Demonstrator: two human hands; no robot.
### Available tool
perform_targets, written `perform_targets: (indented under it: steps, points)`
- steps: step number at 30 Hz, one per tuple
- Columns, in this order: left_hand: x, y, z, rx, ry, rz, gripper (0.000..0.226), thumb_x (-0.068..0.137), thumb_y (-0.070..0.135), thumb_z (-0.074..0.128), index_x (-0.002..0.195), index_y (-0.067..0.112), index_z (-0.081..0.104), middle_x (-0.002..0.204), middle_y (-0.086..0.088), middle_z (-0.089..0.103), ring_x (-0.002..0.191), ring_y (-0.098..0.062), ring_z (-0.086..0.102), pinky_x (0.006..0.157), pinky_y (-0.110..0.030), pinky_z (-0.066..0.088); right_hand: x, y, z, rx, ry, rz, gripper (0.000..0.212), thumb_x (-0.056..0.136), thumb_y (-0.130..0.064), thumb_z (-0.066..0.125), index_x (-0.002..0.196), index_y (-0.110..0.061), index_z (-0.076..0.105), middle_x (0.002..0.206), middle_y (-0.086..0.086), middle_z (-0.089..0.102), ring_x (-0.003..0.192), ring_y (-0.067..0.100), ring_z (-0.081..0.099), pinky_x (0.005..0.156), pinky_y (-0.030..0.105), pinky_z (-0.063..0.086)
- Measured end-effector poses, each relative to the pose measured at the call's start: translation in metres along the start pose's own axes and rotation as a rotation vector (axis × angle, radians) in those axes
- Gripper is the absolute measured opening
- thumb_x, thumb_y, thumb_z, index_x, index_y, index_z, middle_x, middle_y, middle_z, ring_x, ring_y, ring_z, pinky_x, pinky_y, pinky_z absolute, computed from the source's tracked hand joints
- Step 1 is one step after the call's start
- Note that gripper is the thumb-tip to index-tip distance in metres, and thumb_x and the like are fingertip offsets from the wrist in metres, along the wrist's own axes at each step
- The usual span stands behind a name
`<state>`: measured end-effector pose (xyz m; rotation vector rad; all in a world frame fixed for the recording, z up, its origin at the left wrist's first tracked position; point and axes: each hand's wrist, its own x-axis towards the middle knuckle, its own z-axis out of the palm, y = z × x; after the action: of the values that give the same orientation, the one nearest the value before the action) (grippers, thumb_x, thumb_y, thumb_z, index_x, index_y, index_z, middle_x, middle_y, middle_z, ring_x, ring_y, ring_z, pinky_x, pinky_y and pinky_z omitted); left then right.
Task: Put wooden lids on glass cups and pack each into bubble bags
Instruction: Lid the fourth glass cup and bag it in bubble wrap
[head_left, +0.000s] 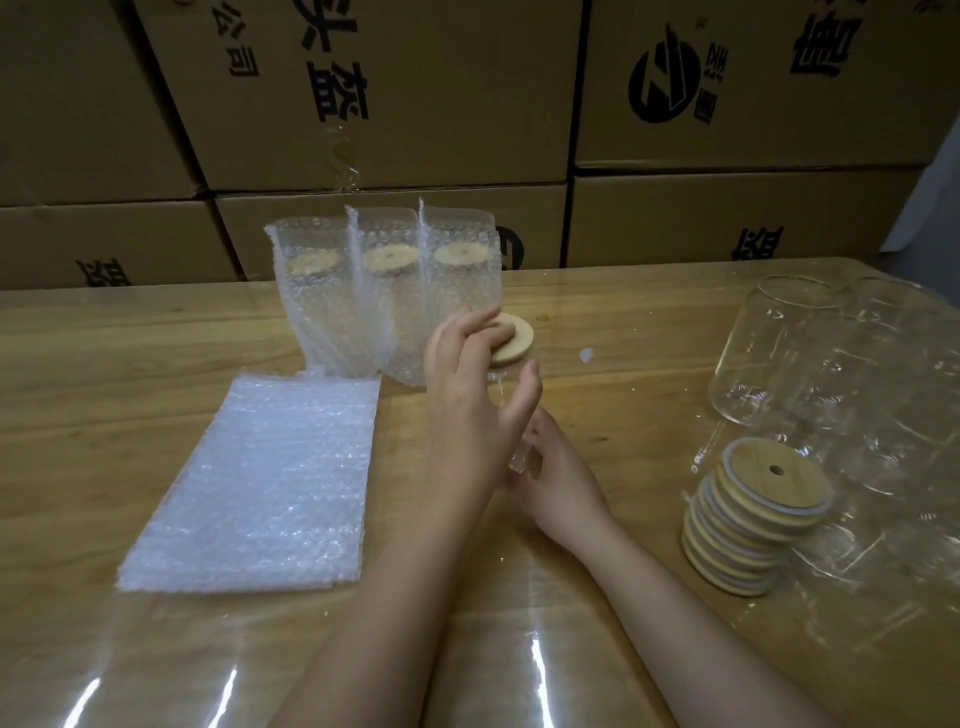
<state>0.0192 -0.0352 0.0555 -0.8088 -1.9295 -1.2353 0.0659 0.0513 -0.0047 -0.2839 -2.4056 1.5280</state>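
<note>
I see a bench (623, 322) of grained wood under a glossy clear film. The bubble bags (260, 483) at near left are translucent, bumpy plastic. The wooden lid (511, 338) is pale, smooth and matt; the stacked lids (753, 519) carry grey rings. The glass cup (514, 452) and the empty cups (769, 353) at right are clear and shiny. The far cartons (415, 104) are matt brown cardboard.

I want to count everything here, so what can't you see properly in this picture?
Head view:
- Held glass cup: mostly hidden behind the left hand and right hand.
- Loose glass cups: see-through, overlapping, cut off by the right edge; uncountable.
- Bagged cups: bubble bags blur them; only lids show.
- Lid stack: edges too blurry to count.
</note>
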Motion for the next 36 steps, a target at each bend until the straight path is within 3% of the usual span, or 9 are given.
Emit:
perform_targets:
  steps: [6, 10, 14, 18, 23, 27, 30, 33, 36]
  points:
    - [-0.021, -0.012, 0.008, -0.338, -0.039, -0.405, 0.079, 0.076, 0.053, 0.067, 0.142, 0.041, 0.024, 0.140, 0.032, 0.030, 0.132, -0.003, 0.038, 0.107, -0.018, 0.035, 0.002, 0.003, 0.001, -0.049, 0.016, 0.012, 0.067, 0.070, -0.039, 0.070, 0.131, -0.029, 0.043, 0.129, -0.009, 0.057, 0.117, 0.009, 0.055, 0.094, 0.037, 0.048]
    - [-0.032, -0.027, 0.009, -0.571, -0.022, -0.550, 0.061, 0.081, 0.063, 0.045, 0.136, 0.037, 0.039, 0.127, 0.023, 0.054, 0.122, -0.003, 0.052, 0.093, -0.016, 0.040, 0.002, 0.006, 0.003, -0.030, 0.020, -0.015, 0.077, 0.076, -0.031, 0.077, 0.140, -0.023, 0.036, 0.141, -0.010, 0.048, 0.125, 0.009, 0.051, 0.103, 0.032, 0.042]
    - [-0.037, -0.034, 0.011, -0.612, -0.045, -0.714, 0.041, 0.085, 0.066, 0.028, 0.104, 0.053, 0.062, 0.113, 0.014, 0.068, 0.112, 0.000, 0.058, 0.092, -0.018, 0.039, 0.002, 0.007, 0.003, -0.050, 0.008, -0.031, 0.083, 0.075, -0.029, 0.079, 0.143, -0.021, 0.032, 0.143, -0.009, 0.045, 0.128, 0.006, 0.046, 0.103, 0.025, 0.037]
    - [-0.040, -0.039, 0.014, -0.642, -0.028, -0.805, 0.048, 0.101, 0.048, 0.021, 0.099, 0.033, 0.066, 0.106, 0.012, 0.072, 0.109, 0.000, 0.061, 0.096, -0.025, 0.039, 0.003, 0.007, 0.003, -0.046, -0.010, -0.034, 0.085, 0.076, -0.026, 0.079, 0.144, -0.020, 0.030, 0.144, -0.007, 0.044, 0.128, 0.007, 0.045, 0.104, 0.026, 0.036]
    - [-0.039, -0.031, 0.012, -0.566, 0.001, -0.874, 0.044, 0.105, 0.037, 0.021, 0.099, 0.029, 0.063, 0.105, 0.006, 0.070, 0.109, -0.008, 0.062, 0.096, -0.029, 0.044, 0.004, 0.009, 0.003, -0.021, -0.003, -0.026, 0.084, 0.074, -0.025, 0.081, 0.143, -0.020, 0.033, 0.142, -0.006, 0.046, 0.126, 0.006, 0.047, 0.099, 0.019, 0.034]
    - [-0.028, -0.038, -0.018, -0.339, -0.236, -0.877, 0.034, 0.101, 0.038, 0.036, 0.089, 0.028, 0.066, 0.094, 0.005, 0.070, 0.099, -0.020, 0.066, 0.089, -0.036, 0.051, 0.005, 0.011, 0.003, 0.012, -0.004, -0.003, 0.086, 0.072, -0.028, 0.082, 0.143, -0.022, 0.034, 0.142, -0.008, 0.047, 0.125, 0.004, 0.047, 0.091, 0.009, 0.033]
    - [-0.007, -0.054, -0.056, 0.171, -0.322, -0.656, 0.012, 0.088, 0.035, 0.056, 0.085, 0.027, 0.065, 0.085, 0.012, 0.067, 0.090, -0.018, 0.065, 0.071, -0.031, 0.048, 0.005, 0.012, 0.001, 0.015, -0.007, 0.000, 0.087, 0.072, -0.033, 0.082, 0.143, -0.026, 0.032, 0.142, -0.012, 0.046, 0.124, 0.000, 0.046, 0.089, 0.009, 0.032]
    - [0.007, -0.066, -0.082, 0.746, -0.504, -0.496, 0.040, 0.085, 0.046, 0.058, 0.116, 0.021, 0.054, 0.116, 0.000, 0.054, 0.107, -0.024, 0.052, 0.071, -0.033, 0.041, 0.003, 0.011, 0.000, 0.010, -0.013, -0.004, 0.087, 0.072, -0.036, 0.081, 0.144, -0.027, 0.032, 0.142, -0.013, 0.045, 0.125, 0.000, 0.045, 0.093, 0.018, 0.033]
    - [0.011, -0.067, -0.089, 1.020, -0.752, -0.564, 0.053, 0.083, 0.050, 0.061, 0.120, 0.016, 0.043, 0.120, -0.007, 0.041, 0.110, -0.028, 0.044, 0.069, -0.032, 0.037, 0.002, 0.009, -0.001, 0.009, -0.012, -0.002, 0.086, 0.073, -0.035, 0.080, 0.144, -0.028, 0.032, 0.142, -0.014, 0.046, 0.126, -0.002, 0.043, 0.092, 0.013, 0.032]
